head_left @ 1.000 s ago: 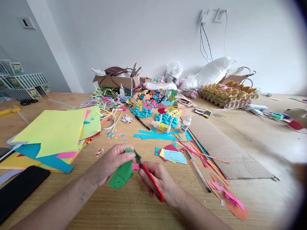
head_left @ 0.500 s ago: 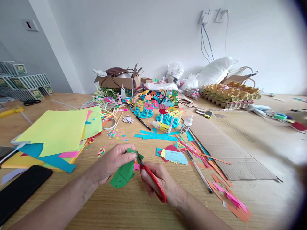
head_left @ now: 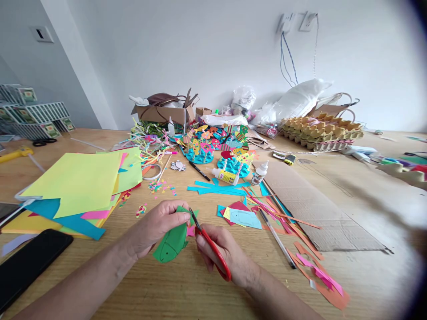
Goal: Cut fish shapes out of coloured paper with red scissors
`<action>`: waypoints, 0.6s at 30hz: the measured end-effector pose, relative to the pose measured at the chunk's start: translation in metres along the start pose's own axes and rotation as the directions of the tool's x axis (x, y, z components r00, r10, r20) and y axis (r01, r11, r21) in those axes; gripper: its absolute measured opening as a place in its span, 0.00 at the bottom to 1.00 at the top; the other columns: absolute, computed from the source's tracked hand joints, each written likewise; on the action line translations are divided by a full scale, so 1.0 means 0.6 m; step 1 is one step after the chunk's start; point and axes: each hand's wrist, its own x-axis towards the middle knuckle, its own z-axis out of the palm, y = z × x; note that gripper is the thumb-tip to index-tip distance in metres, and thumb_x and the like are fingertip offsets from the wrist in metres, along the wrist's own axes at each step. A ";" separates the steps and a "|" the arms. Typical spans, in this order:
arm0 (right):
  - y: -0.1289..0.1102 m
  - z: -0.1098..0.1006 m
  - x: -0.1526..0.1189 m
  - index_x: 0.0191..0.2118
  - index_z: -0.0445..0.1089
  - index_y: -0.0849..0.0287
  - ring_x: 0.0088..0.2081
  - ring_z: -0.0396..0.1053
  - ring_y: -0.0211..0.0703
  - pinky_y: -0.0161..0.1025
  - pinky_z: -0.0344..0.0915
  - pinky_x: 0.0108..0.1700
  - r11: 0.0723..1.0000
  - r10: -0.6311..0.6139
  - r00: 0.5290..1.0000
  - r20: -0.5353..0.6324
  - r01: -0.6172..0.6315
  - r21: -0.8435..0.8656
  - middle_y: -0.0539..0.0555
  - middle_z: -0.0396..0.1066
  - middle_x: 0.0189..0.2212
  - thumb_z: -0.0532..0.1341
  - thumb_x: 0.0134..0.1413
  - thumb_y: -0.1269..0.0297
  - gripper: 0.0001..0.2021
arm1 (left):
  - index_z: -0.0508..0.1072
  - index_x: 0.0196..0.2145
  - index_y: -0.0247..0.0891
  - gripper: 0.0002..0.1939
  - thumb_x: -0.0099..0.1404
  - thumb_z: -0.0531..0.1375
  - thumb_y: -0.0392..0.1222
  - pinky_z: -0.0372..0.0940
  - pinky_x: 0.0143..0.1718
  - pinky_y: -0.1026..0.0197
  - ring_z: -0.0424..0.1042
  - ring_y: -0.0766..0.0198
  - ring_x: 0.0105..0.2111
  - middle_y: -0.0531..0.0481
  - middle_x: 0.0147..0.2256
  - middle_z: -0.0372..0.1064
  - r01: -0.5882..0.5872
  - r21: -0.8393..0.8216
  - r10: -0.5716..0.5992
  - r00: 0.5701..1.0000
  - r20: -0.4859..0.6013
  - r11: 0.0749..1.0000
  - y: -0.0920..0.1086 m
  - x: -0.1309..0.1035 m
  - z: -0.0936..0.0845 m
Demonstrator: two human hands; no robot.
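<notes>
Left hand: I see this hand (head_left: 163,226) closed in a pinch, thumb on top, gripping the green paper fish (head_left: 171,243) near its upper end.
Right hand: this hand (head_left: 231,251) is curled round the red-handled scissors (head_left: 209,243), thumb and fingers at the handles.
Green fish: held above the wooden table (head_left: 160,295) between my two hands, tilted, its drawn eye end pointing down and left.
Blades: pointing up and away beside the fish's upper end, looking nearly together; from here I cannot tell whether paper sits between them.
Pink paper: a scrap (head_left: 191,231) shows just beside the fish, near the blades.
Step in hand: I judge it to be trimming round the fish's tail end.
Next move: in my judgement it calls for steady paper, blades lined up with the drawn edge, and left fingertips clear.
</notes>
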 end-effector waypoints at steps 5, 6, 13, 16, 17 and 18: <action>-0.001 -0.001 -0.001 0.23 0.54 0.59 0.17 0.54 0.31 0.29 0.51 0.18 0.999 -0.013 1.000 0.011 0.014 -0.046 0.45 0.54 0.16 0.50 0.53 0.40 0.24 | 0.65 0.22 0.36 0.12 0.52 0.61 0.46 0.52 0.18 0.72 0.54 0.74 0.17 0.59 0.17 0.57 0.009 -0.003 -0.009 1.000 -0.002 1.000 0.004 -0.001 -0.001; -0.001 -0.001 -0.001 0.23 0.54 0.59 0.17 0.54 0.31 0.29 0.51 0.18 0.998 -0.011 1.000 0.009 0.012 -0.061 0.45 0.55 0.16 0.50 0.53 0.41 0.24 | 0.65 0.22 0.36 0.11 0.52 0.61 0.46 0.52 0.17 0.72 0.53 0.74 0.17 0.59 0.17 0.57 0.009 0.002 -0.009 1.000 -0.003 1.000 0.004 -0.002 -0.001; -0.007 0.001 -0.002 0.23 0.53 0.58 0.17 0.52 0.30 0.28 0.49 0.17 0.997 0.011 1.000 0.008 -0.010 -0.071 0.45 0.52 0.17 0.50 0.54 0.41 0.24 | 0.65 0.22 0.36 0.11 0.53 0.60 0.46 0.52 0.17 0.72 0.54 0.74 0.16 0.59 0.17 0.57 0.027 0.019 -0.027 1.000 0.003 0.999 0.000 -0.001 -0.003; -0.009 0.001 -0.003 0.23 0.52 0.58 0.16 0.53 0.30 0.28 0.49 0.17 0.997 0.012 1.000 0.009 -0.011 -0.081 0.45 0.52 0.16 0.50 0.53 0.41 0.24 | 0.65 0.22 0.36 0.11 0.53 0.60 0.46 0.52 0.17 0.72 0.55 0.74 0.16 0.59 0.17 0.58 0.024 0.016 -0.024 1.000 0.006 1.000 -0.001 -0.001 -0.003; -0.009 0.001 -0.002 0.23 0.52 0.58 0.16 0.53 0.30 0.28 0.49 0.16 0.997 0.009 1.000 0.012 -0.008 -0.083 0.44 0.52 0.16 0.49 0.53 0.41 0.24 | 0.65 0.22 0.36 0.11 0.53 0.60 0.46 0.52 0.17 0.72 0.54 0.74 0.16 0.59 0.17 0.57 0.025 0.014 -0.025 1.000 0.005 1.000 -0.001 -0.001 -0.003; -0.009 0.001 -0.002 0.23 0.52 0.59 0.16 0.53 0.30 0.28 0.49 0.16 0.997 0.007 1.000 0.013 -0.006 -0.081 0.44 0.52 0.16 0.49 0.53 0.41 0.24 | 0.65 0.22 0.36 0.11 0.53 0.60 0.46 0.52 0.17 0.72 0.54 0.74 0.16 0.59 0.17 0.57 0.026 0.011 -0.026 1.000 0.004 1.000 0.000 -0.001 -0.003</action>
